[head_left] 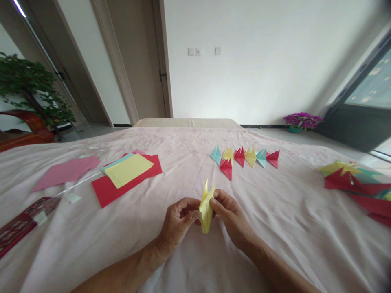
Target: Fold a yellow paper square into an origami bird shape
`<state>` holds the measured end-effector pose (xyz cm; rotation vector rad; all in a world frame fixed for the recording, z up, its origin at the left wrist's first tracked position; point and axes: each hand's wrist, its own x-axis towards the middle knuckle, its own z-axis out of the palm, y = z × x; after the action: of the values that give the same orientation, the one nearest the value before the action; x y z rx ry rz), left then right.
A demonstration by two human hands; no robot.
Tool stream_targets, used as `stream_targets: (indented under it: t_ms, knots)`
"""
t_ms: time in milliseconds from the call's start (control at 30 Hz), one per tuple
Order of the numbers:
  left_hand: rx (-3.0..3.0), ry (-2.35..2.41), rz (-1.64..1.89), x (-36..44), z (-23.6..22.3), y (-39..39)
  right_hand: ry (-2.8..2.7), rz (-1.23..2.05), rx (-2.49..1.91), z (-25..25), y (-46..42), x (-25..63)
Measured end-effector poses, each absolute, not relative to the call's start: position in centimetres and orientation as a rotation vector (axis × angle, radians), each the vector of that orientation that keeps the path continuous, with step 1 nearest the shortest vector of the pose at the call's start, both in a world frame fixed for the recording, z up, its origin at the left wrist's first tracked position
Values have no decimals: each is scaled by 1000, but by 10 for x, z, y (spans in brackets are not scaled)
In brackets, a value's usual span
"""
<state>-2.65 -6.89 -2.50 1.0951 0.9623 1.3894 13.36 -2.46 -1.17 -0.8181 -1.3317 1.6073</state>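
Between both hands, a little above the cloth, is a piece of folded yellow paper [207,211], narrow, with two pointed tips upward and a blunt lower end. My left hand [180,219] pinches its left edge between thumb and fingers. On the opposite edge, my right hand [230,215] grips it with thumb and curled fingers. Beyond the hands stand several small folded paper figures in a row, among them a red one [226,169], a blue one [216,155] and a yellow one [251,157].
Left lie yellow paper sheets [128,170] over red sheets [100,193], pink paper [64,173] and a phone in a red case [21,226]. Larger folded red paper pieces [345,181] are heaped at right. A pink patterned cloth [275,244] covers the surface.
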Motion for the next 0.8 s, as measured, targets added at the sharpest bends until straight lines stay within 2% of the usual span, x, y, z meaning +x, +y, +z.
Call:
stream_targets:
  t_ms: [400,800]
  knots:
    - [1054,950,1375,-28,-19,-68,-1212,1818,-775,-13,-25,133]
    - [1123,967,1372,-25,-14,-73,-1229,1780,-788,-10,-25,132]
